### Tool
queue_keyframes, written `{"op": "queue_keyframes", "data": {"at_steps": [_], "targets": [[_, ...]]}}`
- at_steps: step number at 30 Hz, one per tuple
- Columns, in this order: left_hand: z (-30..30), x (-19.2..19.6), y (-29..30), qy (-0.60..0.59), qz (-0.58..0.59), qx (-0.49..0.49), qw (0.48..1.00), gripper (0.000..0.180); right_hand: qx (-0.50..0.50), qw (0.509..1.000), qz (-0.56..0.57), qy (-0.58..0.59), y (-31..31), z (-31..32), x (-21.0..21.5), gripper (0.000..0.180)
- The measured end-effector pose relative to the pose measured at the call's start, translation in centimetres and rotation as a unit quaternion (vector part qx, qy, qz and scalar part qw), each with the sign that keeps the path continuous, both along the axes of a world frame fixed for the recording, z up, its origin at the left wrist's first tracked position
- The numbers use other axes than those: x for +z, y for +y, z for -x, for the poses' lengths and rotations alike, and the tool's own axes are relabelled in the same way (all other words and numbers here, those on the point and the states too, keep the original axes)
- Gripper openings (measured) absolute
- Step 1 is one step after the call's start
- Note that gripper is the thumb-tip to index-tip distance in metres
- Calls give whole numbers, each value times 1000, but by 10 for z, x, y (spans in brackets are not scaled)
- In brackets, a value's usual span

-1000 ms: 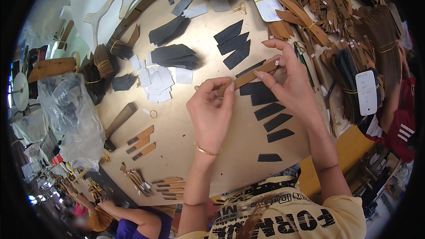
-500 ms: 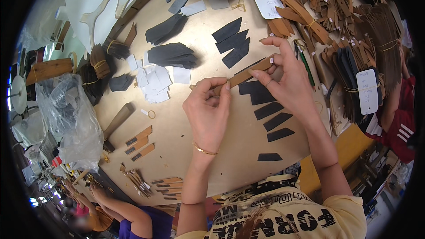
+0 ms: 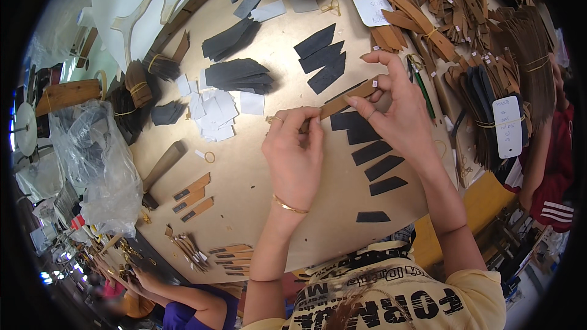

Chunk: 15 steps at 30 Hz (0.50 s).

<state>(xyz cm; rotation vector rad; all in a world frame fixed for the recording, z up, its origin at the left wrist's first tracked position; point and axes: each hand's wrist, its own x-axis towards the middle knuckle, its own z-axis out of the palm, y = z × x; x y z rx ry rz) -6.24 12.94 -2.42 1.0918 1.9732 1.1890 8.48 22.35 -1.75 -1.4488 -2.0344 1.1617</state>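
A brown leather strap (image 3: 345,101) is held slantwise above the table between my two hands. My left hand (image 3: 293,156) is closed, pinching its left end with curled fingers. With thumb and fingers my right hand (image 3: 397,107) grips the upper right end, near a small white sticker; its index finger is raised. A dark edge shows along the strap's far side. Right beneath my hands lie several black leather pieces (image 3: 372,153) in a staggered column. Beyond the strap rests a small group of black pieces (image 3: 322,58).
White paper slips (image 3: 211,113) and black stacks (image 3: 237,76) lie left of centre. A wooden-handled tool (image 3: 166,162) and brown straps with black ends (image 3: 192,195) are at lower left. Brown bundles (image 3: 422,21) and a green pen (image 3: 423,93) lie right. A co-worker's arm (image 3: 183,302) shows lower left.
My left hand has shifted slightly right along the strap, its fingers curled tighter at the end. My right hand has stayed nearly still. Co-workers' arms on both sides have moved a little.
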Motion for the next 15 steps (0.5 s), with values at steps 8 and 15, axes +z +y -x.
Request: {"op": "queue_keyframes", "data": {"at_steps": [8,15], "targets": [[-6,1,-2,156,0,-56,986,23,-2,1000,-12,3,0,0,-3,59],[-6,3,-3,220,22,-95,971,23,-4,1000,-20,7,-1,0,-3,59]]}}
